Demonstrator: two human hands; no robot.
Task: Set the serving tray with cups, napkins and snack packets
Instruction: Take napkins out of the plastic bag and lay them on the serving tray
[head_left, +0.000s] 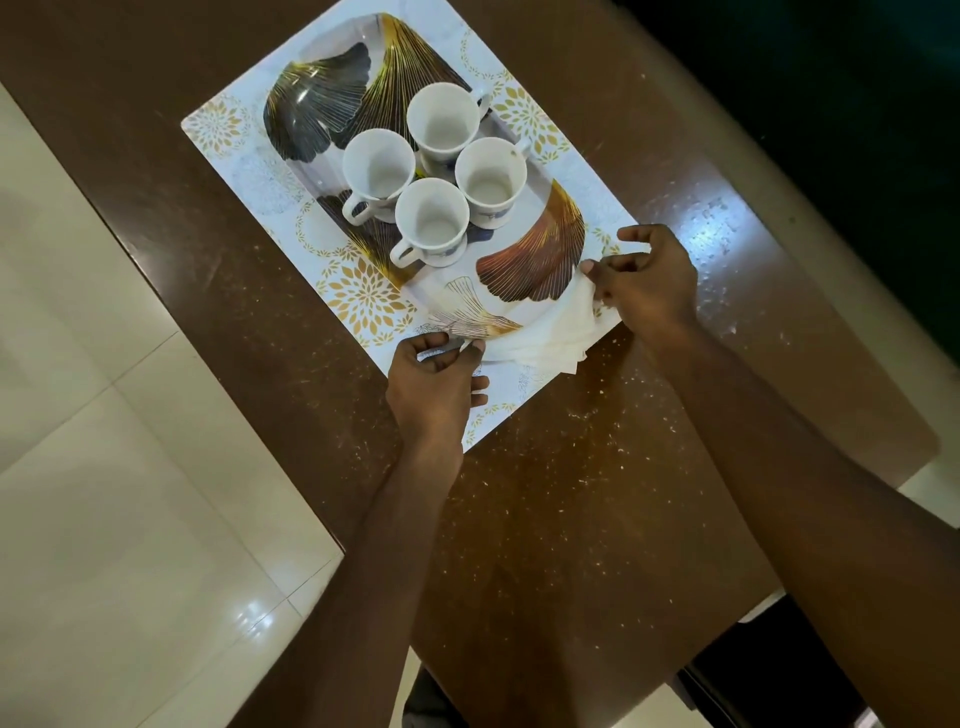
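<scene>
Head view: fingers of my left hand (436, 384) and right hand (649, 286) pinch opposite ends of the napkin (540, 338), probably to spread it flat at the near end of the tray (317, 98), beside the cups (431, 223).

The napkin's (540, 338) far corner is buried under the curled fingers of the right hand (644, 280). Its near tip vanishes in the pinch of the left hand (436, 379). Between the hands, its folds cover the tray (311, 98) rim. Beyond the hands, the mat's (218, 130) far corner runs off the top edge, and the rear cup's (447, 119) handle is half hidden. Both forearms and the bench (571, 493) are cut by the frame.
</scene>
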